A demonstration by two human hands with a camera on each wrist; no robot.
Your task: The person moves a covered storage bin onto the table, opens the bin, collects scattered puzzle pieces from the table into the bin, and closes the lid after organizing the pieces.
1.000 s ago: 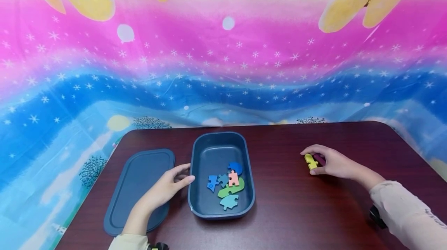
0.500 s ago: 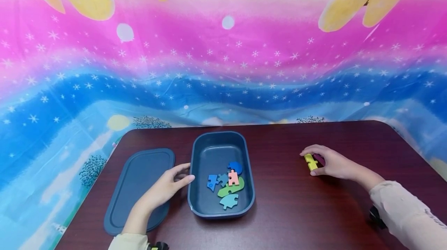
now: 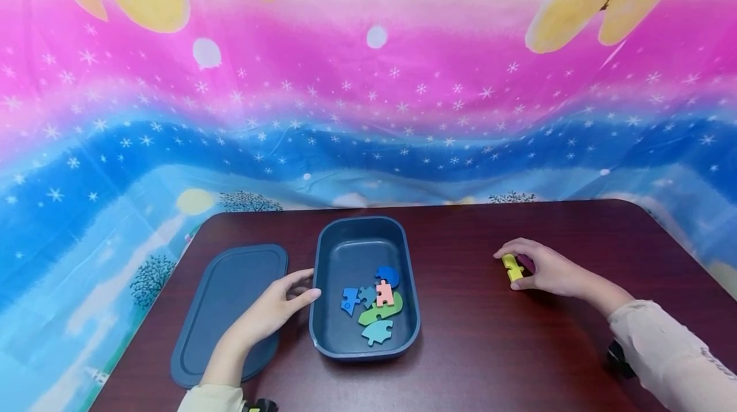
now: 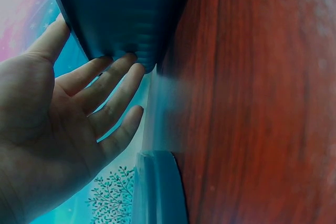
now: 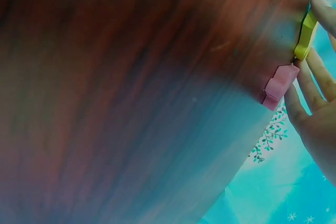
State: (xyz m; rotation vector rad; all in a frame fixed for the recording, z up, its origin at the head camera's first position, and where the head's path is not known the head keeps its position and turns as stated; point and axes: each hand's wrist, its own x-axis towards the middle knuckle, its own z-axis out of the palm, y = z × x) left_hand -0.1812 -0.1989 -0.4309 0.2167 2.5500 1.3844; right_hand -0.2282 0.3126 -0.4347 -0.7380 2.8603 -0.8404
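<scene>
In the head view my right hand (image 3: 549,271) pinches a yellow puzzle piece (image 3: 512,270) between thumb and fingertips, low over the right half of the table. A pink-purple puzzle piece (image 5: 281,85) sits against the other fingers of that hand in the right wrist view; the hand mostly hides it from the head camera. At the middle stands a dark blue-grey box (image 3: 351,258). Several puzzle pieces lie in its near half, among them a coral one (image 3: 384,294) and a green one (image 3: 374,316). My left hand (image 3: 267,309) touches the box's left side with loosely extended fingers, thumb at the rim.
A flat blue-grey lid (image 3: 230,297) lies left of the box, partly under my left forearm. The dark red-brown table (image 3: 460,335) has rounded far corners. Behind it hangs a patterned pink and blue cloth (image 3: 322,92).
Almost nothing moves. Slightly less of the pink-purple piece shows behind my right fingers in the head view; the left hand and the box stay in place.
</scene>
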